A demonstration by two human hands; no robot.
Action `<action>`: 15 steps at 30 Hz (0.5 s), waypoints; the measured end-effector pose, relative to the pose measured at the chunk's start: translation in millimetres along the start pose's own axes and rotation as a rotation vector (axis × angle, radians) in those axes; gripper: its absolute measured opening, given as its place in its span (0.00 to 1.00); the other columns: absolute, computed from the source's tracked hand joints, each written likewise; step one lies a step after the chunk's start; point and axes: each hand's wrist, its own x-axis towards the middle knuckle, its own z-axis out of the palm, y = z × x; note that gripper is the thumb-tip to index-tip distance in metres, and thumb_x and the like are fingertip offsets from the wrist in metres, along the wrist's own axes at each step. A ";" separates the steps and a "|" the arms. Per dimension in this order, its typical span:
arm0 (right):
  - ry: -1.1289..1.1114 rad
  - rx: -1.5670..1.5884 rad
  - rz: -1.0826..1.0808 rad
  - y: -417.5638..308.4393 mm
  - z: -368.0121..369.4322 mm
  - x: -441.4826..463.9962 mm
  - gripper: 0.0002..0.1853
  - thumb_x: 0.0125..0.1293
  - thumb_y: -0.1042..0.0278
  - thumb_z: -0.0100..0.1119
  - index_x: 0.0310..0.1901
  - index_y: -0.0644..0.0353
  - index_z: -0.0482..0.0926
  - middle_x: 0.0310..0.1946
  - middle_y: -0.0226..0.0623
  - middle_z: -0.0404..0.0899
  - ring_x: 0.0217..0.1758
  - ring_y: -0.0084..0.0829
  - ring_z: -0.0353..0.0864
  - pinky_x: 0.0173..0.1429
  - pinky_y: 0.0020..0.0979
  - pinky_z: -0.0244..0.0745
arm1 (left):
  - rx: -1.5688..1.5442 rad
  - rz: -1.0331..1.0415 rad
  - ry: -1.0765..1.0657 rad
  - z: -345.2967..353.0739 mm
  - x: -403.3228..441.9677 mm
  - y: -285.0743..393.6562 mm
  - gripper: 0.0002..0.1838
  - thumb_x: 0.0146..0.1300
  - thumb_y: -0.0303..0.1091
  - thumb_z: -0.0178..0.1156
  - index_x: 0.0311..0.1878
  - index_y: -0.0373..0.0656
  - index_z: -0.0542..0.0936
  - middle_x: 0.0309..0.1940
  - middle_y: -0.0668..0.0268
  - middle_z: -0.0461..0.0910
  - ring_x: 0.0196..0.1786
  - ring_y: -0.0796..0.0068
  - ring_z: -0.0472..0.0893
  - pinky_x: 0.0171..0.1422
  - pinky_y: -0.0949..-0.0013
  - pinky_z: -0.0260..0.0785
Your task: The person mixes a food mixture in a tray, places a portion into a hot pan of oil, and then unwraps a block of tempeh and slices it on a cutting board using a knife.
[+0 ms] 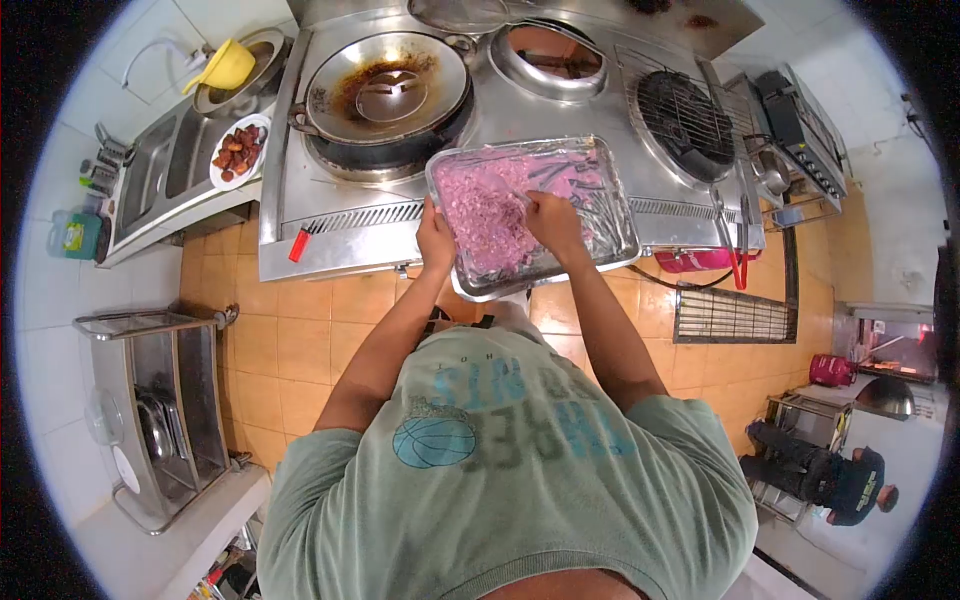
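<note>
At the front edge of the steel stove point(505, 122), in the head view, we are seeing a rectangular metal tray point(622, 222) overhanging the floor side and lying slightly askew. A pink, coarse, lumpy mixture point(485, 225) is covering the left and middle portions, showing darker purplish specks near the center. Along the right side, shiny metal is showing through dark streaks and thin pink smears.

Our left hand point(435, 238) is clamping the left rim of the tray, the forearm reaching forward from the lower left. Our right hand point(554, 224) is closing around a pale utensil point(512, 191) above the mixture, the knuckles facing up and the forearm angling in from the lower right. The utensil is pointing toward the upper left; its tip is blending into the pink, so we are not distinguishing its shape. A wok point(440, 78) is sitting behind the tray, to its left.
</note>
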 end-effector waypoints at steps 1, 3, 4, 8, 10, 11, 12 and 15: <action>0.014 0.038 0.013 6.5 -2.9 -6.9 0.15 0.58 0.68 0.53 0.46 0.55 0.82 0.29 0.54 0.80 0.34 0.53 0.81 0.40 0.46 0.77 | -0.008 0.010 -0.010 -0.7 0.9 1.1 0.22 0.73 0.31 0.43 0.67 0.34 0.64 0.59 0.45 0.72 0.61 0.56 0.74 0.63 0.66 0.64; 0.045 0.116 0.037 21.7 -9.7 -16.2 0.15 0.58 0.68 0.53 0.46 0.55 0.83 0.27 0.53 0.80 0.32 0.54 0.81 0.39 0.48 0.77 | -0.042 -0.011 -0.015 1.2 4.7 4.6 0.22 0.73 0.32 0.43 0.67 0.34 0.64 0.60 0.46 0.72 0.61 0.56 0.74 0.64 0.66 0.63; 0.089 0.100 0.045 31.1 -15.0 -19.4 0.15 0.58 0.68 0.53 0.46 0.54 0.82 0.27 0.53 0.80 0.32 0.54 0.81 0.38 0.48 0.76 | -0.054 -0.031 -0.021 0.6 1.9 5.6 0.22 0.73 0.32 0.43 0.67 0.34 0.64 0.61 0.46 0.71 0.62 0.56 0.73 0.64 0.67 0.63; 0.117 0.003 0.179 60.3 -31.6 -39.5 0.16 0.60 0.73 0.52 0.50 0.57 0.80 0.29 0.54 0.80 0.32 0.52 0.81 0.37 0.45 0.75 | -0.040 -0.048 -0.032 -3.0 -1.1 4.9 0.22 0.74 0.32 0.42 0.68 0.34 0.63 0.62 0.46 0.70 0.63 0.57 0.72 0.65 0.67 0.62; 0.130 0.009 0.199 69.0 -30.1 -40.8 0.16 0.60 0.73 0.52 0.50 0.57 0.80 0.29 0.54 0.80 0.32 0.52 0.81 0.36 0.45 0.74 | -0.059 -0.100 -0.061 -2.7 -0.4 2.0 0.22 0.73 0.32 0.42 0.67 0.34 0.63 0.62 0.46 0.70 0.64 0.57 0.71 0.66 0.67 0.61; 0.161 0.049 0.167 75.2 -24.0 -41.5 0.16 0.60 0.72 0.52 0.50 0.55 0.80 0.28 0.53 0.80 0.32 0.52 0.81 0.36 0.46 0.74 | -0.057 -0.089 -0.073 -3.8 -0.4 0.4 0.22 0.74 0.32 0.42 0.68 0.34 0.63 0.63 0.47 0.69 0.65 0.58 0.70 0.66 0.67 0.60; 0.192 0.090 0.132 73.8 -24.0 -40.0 0.16 0.60 0.71 0.51 0.50 0.54 0.80 0.27 0.53 0.80 0.31 0.52 0.80 0.36 0.47 0.74 | -0.056 -0.077 -0.083 -4.8 0.8 -1.4 0.22 0.74 0.33 0.41 0.68 0.35 0.63 0.64 0.48 0.69 0.66 0.60 0.69 0.67 0.67 0.59; 0.028 0.325 0.146 54.4 -20.7 -34.2 0.15 0.61 0.69 0.51 0.47 0.56 0.82 0.28 0.52 0.80 0.31 0.52 0.81 0.37 0.46 0.74 | -0.052 -0.051 -0.071 -2.4 1.2 -4.8 0.22 0.74 0.32 0.42 0.68 0.33 0.63 0.63 0.48 0.69 0.66 0.58 0.69 0.68 0.67 0.58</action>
